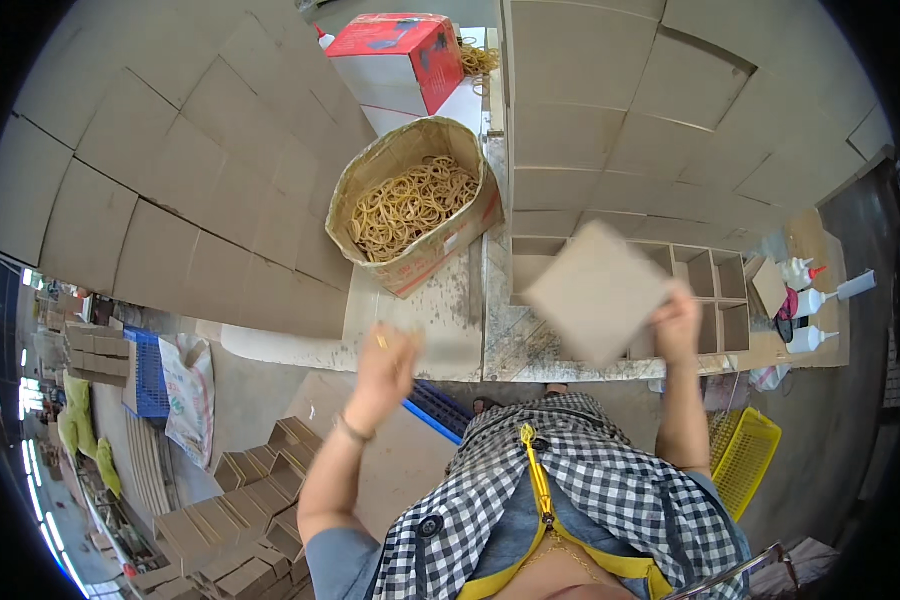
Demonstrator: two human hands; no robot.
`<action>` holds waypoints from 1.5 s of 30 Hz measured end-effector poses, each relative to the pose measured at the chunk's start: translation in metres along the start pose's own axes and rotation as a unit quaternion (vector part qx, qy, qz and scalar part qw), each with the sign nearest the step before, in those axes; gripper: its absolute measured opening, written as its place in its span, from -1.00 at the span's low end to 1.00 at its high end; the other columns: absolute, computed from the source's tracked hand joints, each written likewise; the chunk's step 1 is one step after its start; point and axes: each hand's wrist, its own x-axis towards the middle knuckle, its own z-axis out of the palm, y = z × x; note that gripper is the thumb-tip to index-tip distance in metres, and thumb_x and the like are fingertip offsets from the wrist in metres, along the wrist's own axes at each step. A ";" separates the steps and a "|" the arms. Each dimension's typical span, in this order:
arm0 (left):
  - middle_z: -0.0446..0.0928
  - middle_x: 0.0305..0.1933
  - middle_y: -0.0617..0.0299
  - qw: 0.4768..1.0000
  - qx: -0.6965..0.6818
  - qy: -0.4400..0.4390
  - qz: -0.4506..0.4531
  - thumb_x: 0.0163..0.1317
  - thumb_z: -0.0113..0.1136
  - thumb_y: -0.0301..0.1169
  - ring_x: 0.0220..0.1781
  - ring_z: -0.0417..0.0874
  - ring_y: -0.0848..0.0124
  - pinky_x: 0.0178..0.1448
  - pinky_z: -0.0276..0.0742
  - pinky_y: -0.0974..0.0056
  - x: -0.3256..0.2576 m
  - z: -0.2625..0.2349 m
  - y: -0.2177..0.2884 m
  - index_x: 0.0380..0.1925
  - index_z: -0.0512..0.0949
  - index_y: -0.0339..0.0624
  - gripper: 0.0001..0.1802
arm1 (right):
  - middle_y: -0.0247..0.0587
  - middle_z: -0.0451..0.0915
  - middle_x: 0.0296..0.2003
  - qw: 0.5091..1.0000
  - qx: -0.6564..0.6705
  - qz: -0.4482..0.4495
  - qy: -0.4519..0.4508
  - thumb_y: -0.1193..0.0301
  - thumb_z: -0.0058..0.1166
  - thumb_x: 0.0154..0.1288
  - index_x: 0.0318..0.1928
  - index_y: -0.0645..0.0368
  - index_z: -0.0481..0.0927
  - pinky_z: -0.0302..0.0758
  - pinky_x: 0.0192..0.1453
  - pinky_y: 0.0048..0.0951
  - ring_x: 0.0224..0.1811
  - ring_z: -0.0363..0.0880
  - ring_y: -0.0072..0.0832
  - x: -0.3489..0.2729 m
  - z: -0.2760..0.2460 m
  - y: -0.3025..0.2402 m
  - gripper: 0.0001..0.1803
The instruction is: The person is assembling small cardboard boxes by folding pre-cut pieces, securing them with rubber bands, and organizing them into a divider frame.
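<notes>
My right hand (678, 318) grips the edge of a flat square piece of tan cardboard (598, 290), tilted cornerwise and slightly blurred. It is held above a cardboard tray with divided compartments (732, 275), hiding part of it. My left hand (386, 362) is raised near the table's front edge, its fingers curled and smeared by motion. A thin yellowish loop, which looks like a rubber band (381, 342), shows at those fingers. Beyond that hand, an open bag-like carton (410, 268) holds a heap of tan rubber bands (415, 208).
Stacked cardboard boxes (210, 170) rise at the left, and more (660, 110) stand behind the tray. A red and white box (400, 65) sits at the back. White squeeze bottles (808, 318) stand at the right. A yellow crate (745, 460) and cardboard pieces (235, 520) are lower down.
</notes>
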 end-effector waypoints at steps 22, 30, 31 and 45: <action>0.45 -0.45 0.01 0.970 -0.012 0.202 -0.133 0.03 0.24 -0.47 -0.38 0.52 0.09 -0.27 0.42 0.10 0.146 0.044 -0.134 -0.47 0.40 -0.29 -0.80 | -0.21 0.46 -0.40 0.782 -0.524 -0.215 -0.260 0.34 0.00 0.08 -0.34 -0.01 0.47 0.36 -0.27 -0.24 -0.29 0.47 -0.27 -0.055 0.123 0.106 -0.89; 0.54 -0.29 0.06 0.939 0.003 0.329 -0.095 0.17 0.10 -0.52 -0.20 0.56 0.13 -0.07 0.45 0.20 0.022 0.030 -0.087 -0.31 0.49 -0.22 -0.91 | -0.09 0.50 -0.28 0.803 -0.491 -0.136 -0.309 0.12 0.16 0.07 -0.20 0.17 0.48 0.33 -0.15 -0.13 -0.19 0.45 -0.13 -0.047 0.136 0.073 -0.59; 0.54 -0.31 0.06 0.933 0.013 0.330 -0.140 0.16 0.10 -0.53 -0.21 0.57 0.13 -0.07 0.45 0.20 -0.011 0.038 -0.091 -0.31 0.49 -0.23 -0.91 | -0.06 0.50 -0.26 0.821 -0.459 -0.161 -0.298 0.11 0.17 0.07 -0.17 0.20 0.47 0.32 -0.12 -0.12 -0.17 0.45 -0.10 -0.045 0.141 0.061 -0.55; 0.46 -0.16 -0.04 0.726 0.256 0.388 -0.507 0.04 0.10 -0.62 -0.04 0.47 0.00 0.09 0.40 0.08 -0.342 -0.105 -0.080 -0.16 0.42 -0.26 -0.70 | -0.02 0.54 -0.42 0.755 -0.265 -0.261 -0.540 0.42 0.13 0.11 -0.39 0.21 0.56 0.41 -0.20 -0.12 -0.32 0.50 -0.04 -0.047 0.235 0.053 -0.89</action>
